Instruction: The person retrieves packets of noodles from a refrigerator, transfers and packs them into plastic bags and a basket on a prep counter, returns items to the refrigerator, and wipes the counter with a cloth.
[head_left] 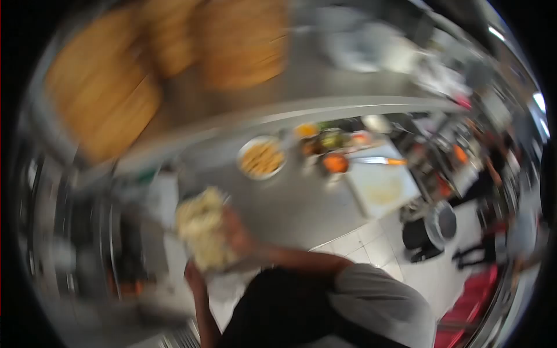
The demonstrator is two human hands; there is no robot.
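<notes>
A load of pale yellow food (203, 223), blurred by motion, is held up at the left end of the steel counter. It looks like chunks or shreds in a tray or clear container whose walls I cannot make out. My right hand (237, 232) grips its right side. At its lower near corner my left hand (196, 275) holds on, fingers pointing up along the edge. Farther along the counter stands a white bowl (262, 158) full of golden-brown pieces.
A white cutting board (384, 182) bears an orange-handled knife (377, 160). Beside it are an orange item (335, 163) and several small food containers. Large wooden boards (243, 43) lie on the shelf above. A grey bin (441, 223) and people stand to the right.
</notes>
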